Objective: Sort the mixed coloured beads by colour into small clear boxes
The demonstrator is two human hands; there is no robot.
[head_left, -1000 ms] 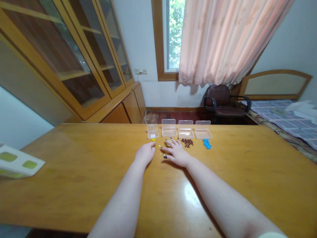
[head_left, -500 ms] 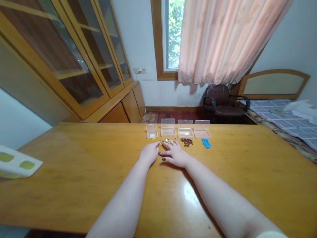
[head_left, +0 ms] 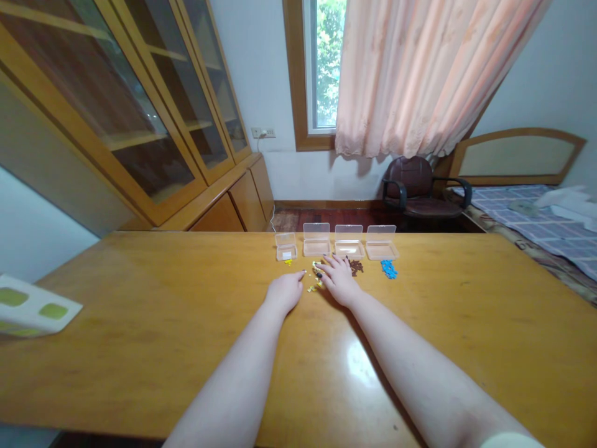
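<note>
- Left hand: forefinger extended, rest curled; any grip cannot be told. Yellow pieces seen just beyond.
- Between hands: tiny pale pieces could be scattered by a sideways brush; worktop smooth, glossy.
- Right hand: fingers spread; brown pieces, partly covered, could be mixed in by dragging.
- Right of it: blue pieces heaped before clear hinged box.

No txt, nos. or signs legible.

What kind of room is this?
Probably a bedroom: there's a bed with a wooden headboard, a pink curtain at the window, and a glass-fronted cabinet.
</note>
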